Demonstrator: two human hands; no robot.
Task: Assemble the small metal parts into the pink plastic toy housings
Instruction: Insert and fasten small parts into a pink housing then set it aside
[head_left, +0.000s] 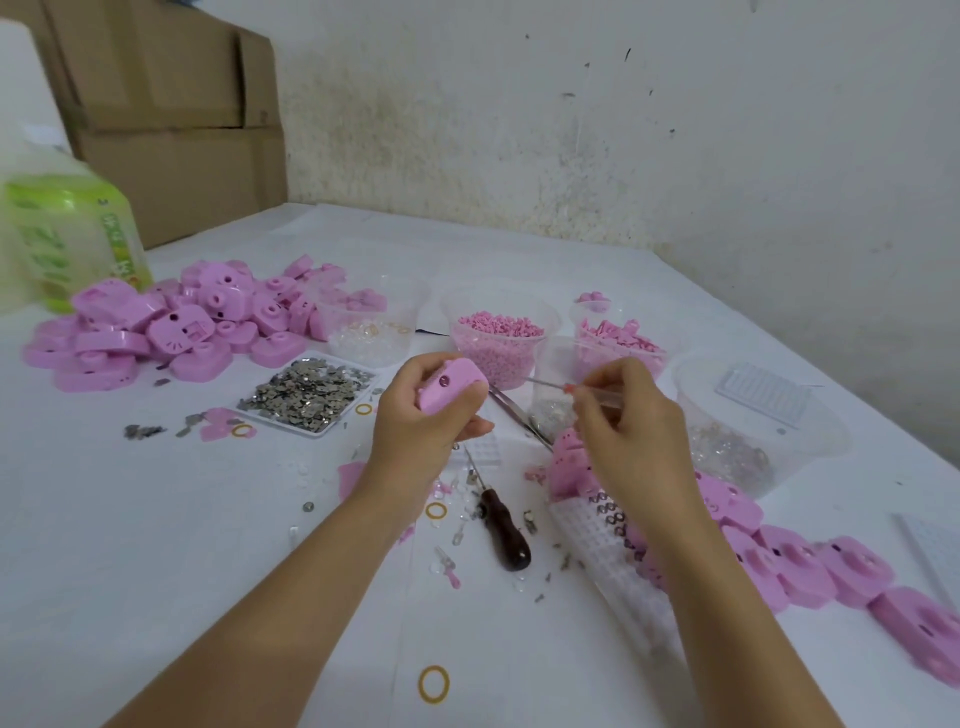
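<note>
My left hand grips a pink plastic housing above the table's middle, its side hole facing me. My right hand pinches a thin clear-handled tool whose metal tip points left toward the housing without touching it. A white tray of small metal parts lies just left of my left hand. A heap of pink housings sits at the back left. More pink housings lie in a row at the right, by a white grid tray.
Clear tubs hold pink beads, pink pieces and clear bits. An awl with a dark wooden handle, tweezers, yellow rubber bands and loose scraps lie near my arms. A green-labelled bottle and cardboard boxes stand at the back left.
</note>
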